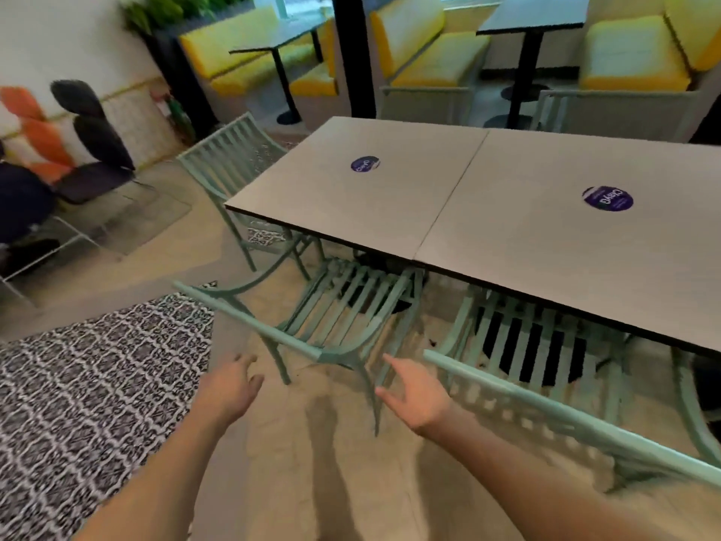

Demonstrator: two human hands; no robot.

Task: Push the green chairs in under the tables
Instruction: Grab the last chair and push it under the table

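Observation:
Two grey tables stand joined side by side, each with a round purple sticker. A pale green slatted chair sits in front of me with its seat partly under the left table and its top rail toward me. My left hand hovers just short of that rail, fingers apart, holding nothing. My right hand is open beside the rail's right end, not touching it. A second green chair stands to the right, partly under the right table. A third green chair stands at the table's far left end.
A black-and-white patterned rug covers the floor at left. Dark and orange chairs stand by the left wall. Yellow benches and dark pedestal tables fill the back. A black pillar rises behind the grey tables.

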